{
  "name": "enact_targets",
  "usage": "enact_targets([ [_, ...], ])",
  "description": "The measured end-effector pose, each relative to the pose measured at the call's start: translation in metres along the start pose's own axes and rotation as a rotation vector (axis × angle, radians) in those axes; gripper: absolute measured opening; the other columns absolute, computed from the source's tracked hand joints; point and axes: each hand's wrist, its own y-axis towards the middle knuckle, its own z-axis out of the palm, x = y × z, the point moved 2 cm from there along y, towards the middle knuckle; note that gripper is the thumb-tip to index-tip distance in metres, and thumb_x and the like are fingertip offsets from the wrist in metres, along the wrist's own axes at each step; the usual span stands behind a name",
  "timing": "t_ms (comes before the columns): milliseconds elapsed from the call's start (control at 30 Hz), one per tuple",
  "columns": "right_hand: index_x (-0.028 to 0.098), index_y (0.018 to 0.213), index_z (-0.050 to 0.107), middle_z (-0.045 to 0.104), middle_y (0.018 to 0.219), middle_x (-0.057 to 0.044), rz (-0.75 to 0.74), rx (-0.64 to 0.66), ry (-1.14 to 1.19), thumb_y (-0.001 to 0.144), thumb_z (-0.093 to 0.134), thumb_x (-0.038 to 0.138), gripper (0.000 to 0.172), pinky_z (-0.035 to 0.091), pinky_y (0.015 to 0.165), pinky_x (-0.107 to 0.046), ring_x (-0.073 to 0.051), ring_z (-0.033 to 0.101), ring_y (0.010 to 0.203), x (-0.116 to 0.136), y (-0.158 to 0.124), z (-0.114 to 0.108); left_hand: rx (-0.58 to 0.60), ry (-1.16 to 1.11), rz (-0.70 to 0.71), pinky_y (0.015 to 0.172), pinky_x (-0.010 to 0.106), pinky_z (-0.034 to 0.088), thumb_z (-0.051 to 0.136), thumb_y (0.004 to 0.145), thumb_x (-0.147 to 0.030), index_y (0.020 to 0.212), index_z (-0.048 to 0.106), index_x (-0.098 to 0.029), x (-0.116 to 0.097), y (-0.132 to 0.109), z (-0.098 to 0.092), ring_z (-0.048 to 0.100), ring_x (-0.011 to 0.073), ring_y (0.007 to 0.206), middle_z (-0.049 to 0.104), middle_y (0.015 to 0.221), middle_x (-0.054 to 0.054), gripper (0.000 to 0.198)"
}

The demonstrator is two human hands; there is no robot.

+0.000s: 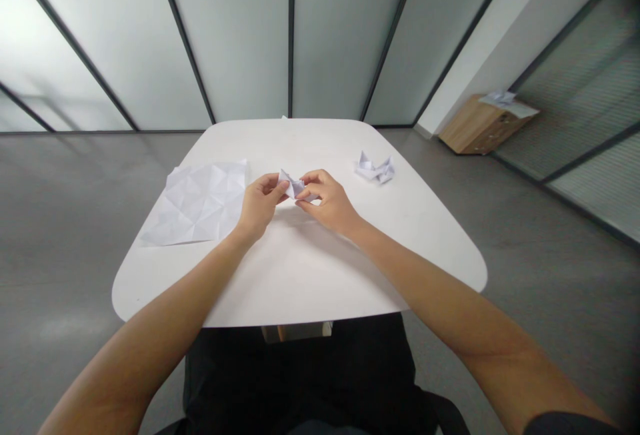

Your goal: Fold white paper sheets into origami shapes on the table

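Note:
A small piece of folded white paper is held just above the middle of the table, between both hands. My left hand pinches its left end with the thumb on top. On the other side, my right hand grips the right end, its fingers covering part of the folds. To the left lie creased white paper sheets, opened out flat with a grid of fold lines. A finished-looking folded paper figure with upturned points rests to the right of my right hand.
The white table has rounded corners and fills the space before me. A wooden cabinet with papers on top stands at the right by the wall. Frosted glass panels rise behind the table.

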Motion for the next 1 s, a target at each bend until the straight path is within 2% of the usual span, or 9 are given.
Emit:
enact_targets([
  [100,0.026,0.083,0.080,0.064,0.117,-0.007,-0.029,0.022,-0.014,0.084,0.076,0.021,0.006,0.053,0.103,-0.046,-0.024,0.065,0.111,0.000,0.000,0.000,0.032,0.089,0.037,0.090,0.036,0.060,0.081,0.082,-0.042,0.107,0.076,-0.017,-0.002,0.000,-0.001,0.072,0.0178,0.090,0.078,0.098,0.005,0.036],
  [200,0.026,0.085,0.079,0.066,0.120,-0.008,0.004,0.044,0.023,0.083,0.077,0.026,0.003,0.055,0.099,-0.045,-0.025,0.066,0.110,0.002,0.001,-0.001,0.050,0.118,0.043,0.090,0.036,0.060,0.081,0.081,-0.042,0.110,0.078,-0.016,-0.003,0.000,-0.002,0.073,0.0190,0.089,0.079,0.098,0.006,0.039],
  [300,0.023,0.096,0.075,0.070,0.117,-0.009,0.137,0.049,0.139,0.087,0.072,0.037,0.017,0.058,0.088,-0.039,-0.024,0.069,0.107,0.004,0.002,-0.004,0.049,0.128,0.055,0.091,0.037,0.060,0.080,0.081,-0.043,0.113,0.079,-0.016,-0.003,0.000,-0.004,0.073,0.0211,0.092,0.080,0.103,0.007,0.042],
  [400,0.023,0.103,0.066,0.076,0.103,-0.006,0.277,-0.025,0.212,0.086,0.073,0.045,0.028,0.059,0.081,-0.036,-0.023,0.072,0.098,0.004,0.004,-0.006,0.047,0.230,0.098,0.092,0.037,0.058,0.078,0.083,-0.041,0.115,0.080,-0.017,-0.006,-0.001,-0.004,0.074,0.0232,0.096,0.080,0.107,0.007,0.041],
  [500,0.026,0.109,0.058,0.077,0.093,-0.002,0.330,-0.101,0.164,0.080,0.080,0.045,0.041,0.059,0.079,-0.035,-0.022,0.073,0.090,0.006,0.004,-0.007,0.069,0.403,0.129,0.092,0.035,0.056,0.075,0.085,-0.039,0.113,0.081,-0.019,-0.010,-0.003,-0.003,0.074,0.0241,0.097,0.081,0.106,0.005,0.035],
  [567,0.027,0.111,0.055,0.078,0.091,-0.002,0.348,-0.121,0.133,0.082,0.079,0.045,0.042,0.059,0.077,-0.035,-0.022,0.073,0.087,0.007,0.003,-0.007,0.117,0.479,0.133,0.090,0.034,0.055,0.073,0.087,-0.038,0.113,0.082,-0.021,-0.010,-0.004,-0.002,0.074,0.0243,0.095,0.081,0.104,0.003,0.032],
  [700,0.028,0.108,0.054,0.079,0.088,-0.002,0.350,-0.113,0.117,0.084,0.079,0.045,0.039,0.059,0.077,-0.036,-0.022,0.074,0.082,0.008,0.001,-0.006,0.203,0.599,0.181,0.082,0.031,0.052,0.070,0.089,-0.039,0.110,0.083,-0.025,-0.011,-0.004,-0.003,0.073,0.0230,0.087,0.082,0.100,0.000,0.028],
  [867,0.028,0.104,0.054,0.079,0.088,-0.001,0.294,-0.081,0.106,0.084,0.081,0.041,0.036,0.058,0.091,-0.042,-0.022,0.075,0.086,0.007,-0.001,-0.004,0.296,0.780,0.249,0.071,0.028,0.044,0.068,0.091,-0.041,0.102,0.084,-0.027,-0.012,-0.003,-0.005,0.067,0.0200,0.074,0.081,0.089,0.001,0.024],
  [1000,0.027,0.099,0.057,0.078,0.090,-0.002,0.239,-0.058,0.074,0.083,0.080,0.034,0.029,0.057,0.090,-0.041,-0.023,0.076,0.089,0.006,-0.003,-0.003,0.358,0.887,0.304,0.070,0.029,0.040,0.064,0.092,-0.036,0.095,0.083,-0.026,-0.014,-0.004,-0.005,0.064,0.0193,0.072,0.079,0.087,0.003,0.022],
])
